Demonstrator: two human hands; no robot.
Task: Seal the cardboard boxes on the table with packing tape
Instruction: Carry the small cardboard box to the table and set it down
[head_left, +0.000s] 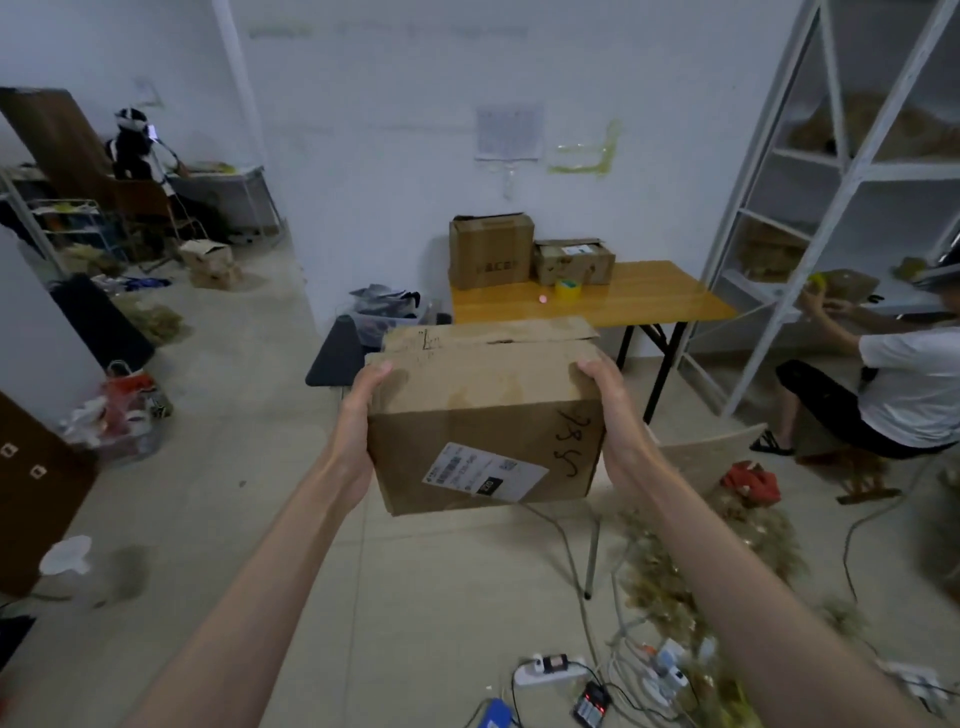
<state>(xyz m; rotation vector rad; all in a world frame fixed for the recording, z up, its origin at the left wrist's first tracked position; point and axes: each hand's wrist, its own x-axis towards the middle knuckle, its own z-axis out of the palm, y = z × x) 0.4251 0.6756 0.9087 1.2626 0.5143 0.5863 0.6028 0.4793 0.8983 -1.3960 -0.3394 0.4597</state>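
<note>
I carry a cardboard box (483, 410) in the air, well short of the table. It bears a white shipping label and handwritten marks, and its top flaps lie folded down. My left hand (358, 415) grips its left side, thumb hooked over the top edge. My right hand (613, 415) grips the right side the same way. Ahead stands an orange table (649, 299) with a tall cardboard box (491, 252), a lower box (574, 262) with loose flaps, and a yellow tape roll (567, 288).
A seated person (883, 395) works by white metal shelving (831, 171) at the right. Cables and a power strip (550, 673) lie on the floor near me, beside dry plant debris (727, 545). A dark case (337, 353) and bins stand left of the table. Another person (137, 150) sits far left.
</note>
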